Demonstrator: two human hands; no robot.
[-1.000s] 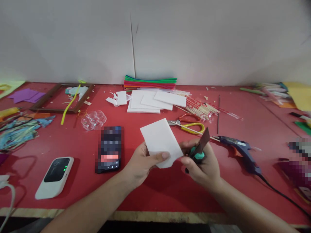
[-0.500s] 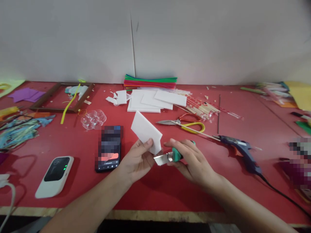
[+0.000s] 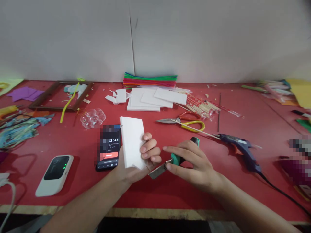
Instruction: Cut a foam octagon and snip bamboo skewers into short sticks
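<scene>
A white foam board piece point(image 3: 133, 142) stands nearly upright in my left hand point(image 3: 143, 158), whose fingers wrap around its right edge. Its lower end looks slanted and notched. My right hand point(image 3: 194, 161) is closed on a green and black utility knife point(image 3: 177, 158). The knife's wide blade points down and left, just beside the fingers and lower end of the foam; whether it touches them I cannot tell. Behind the hands lies a stack of white foam sheets point(image 3: 143, 100), with small white offcuts point(image 3: 120, 96) to its left.
Scissors point(image 3: 184, 123) with red and yellow handles lie beyond my right hand. A glue gun point(image 3: 240, 150) with its cord is at right. On the left are a phone point(image 3: 109, 149), a white device point(image 3: 54, 176), a clear plastic palette point(image 3: 93, 118) and a brown frame point(image 3: 60, 95).
My left hand has turned the foam piece more upright and moved it left, its fingers now wrapping the right edge. The knife blade has tilted and dropped slightly lower.
</scene>
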